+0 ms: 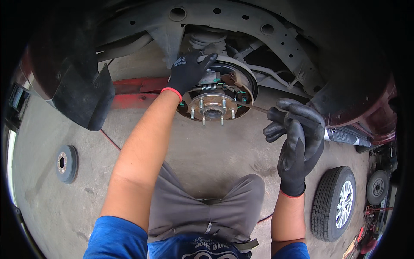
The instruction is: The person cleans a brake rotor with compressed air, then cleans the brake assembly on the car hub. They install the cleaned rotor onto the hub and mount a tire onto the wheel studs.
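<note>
An opened drum brake assembly [233, 71] hangs in front of me, with a studded wheel hub [211, 108] at its lower middle and a coil spring [210, 87] stretched above the hub. My left hand [187, 73], in a black glove, is closed round the brake shoe at the upper left; its thumb lies along the top and the other fingers are mostly hidden. In my gloved right hand [302, 140] is a screwdriver [254, 107], gripped by its dark handle. Its thin shaft reaches left, with the tip among the brake parts just right of the hub.
A brake drum [65, 164] stands on the floor at the left. To the right is a wheel with a tyre [334, 203]. A red jack arm [138, 93] passes behind the brake, and the vehicle frame [233, 13] arches overhead. A mud flap [92, 101] hangs at left.
</note>
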`<state>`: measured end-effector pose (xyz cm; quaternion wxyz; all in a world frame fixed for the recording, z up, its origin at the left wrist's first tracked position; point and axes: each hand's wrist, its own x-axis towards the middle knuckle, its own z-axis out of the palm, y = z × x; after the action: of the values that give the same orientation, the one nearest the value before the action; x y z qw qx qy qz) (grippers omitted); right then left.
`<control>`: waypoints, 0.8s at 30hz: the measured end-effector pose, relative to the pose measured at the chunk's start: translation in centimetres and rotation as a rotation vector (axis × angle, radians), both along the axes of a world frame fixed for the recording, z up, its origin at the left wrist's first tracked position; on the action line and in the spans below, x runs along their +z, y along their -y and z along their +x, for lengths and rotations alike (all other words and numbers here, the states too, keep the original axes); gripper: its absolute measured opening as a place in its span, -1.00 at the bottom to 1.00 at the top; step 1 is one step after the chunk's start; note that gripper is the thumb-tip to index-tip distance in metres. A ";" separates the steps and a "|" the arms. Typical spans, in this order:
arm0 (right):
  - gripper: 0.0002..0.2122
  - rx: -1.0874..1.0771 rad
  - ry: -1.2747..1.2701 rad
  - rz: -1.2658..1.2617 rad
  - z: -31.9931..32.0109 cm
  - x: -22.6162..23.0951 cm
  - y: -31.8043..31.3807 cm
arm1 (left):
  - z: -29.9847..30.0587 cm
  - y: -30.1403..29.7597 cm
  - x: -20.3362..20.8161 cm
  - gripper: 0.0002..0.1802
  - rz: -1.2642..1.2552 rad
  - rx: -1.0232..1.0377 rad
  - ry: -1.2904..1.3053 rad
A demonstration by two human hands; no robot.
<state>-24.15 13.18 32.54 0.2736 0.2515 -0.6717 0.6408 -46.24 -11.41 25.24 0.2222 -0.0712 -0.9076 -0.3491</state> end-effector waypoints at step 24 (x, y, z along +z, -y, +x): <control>-0.85 -0.143 -0.090 0.280 -11.5 1.2 7.2 | -0.7 0.9 -0.5 0.00 -0.005 -0.100 -0.008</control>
<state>-35.66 5.97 33.75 0.3106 0.2673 -0.7578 0.5077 -46.91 -12.29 24.73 0.2082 -0.1183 -0.9028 -0.3573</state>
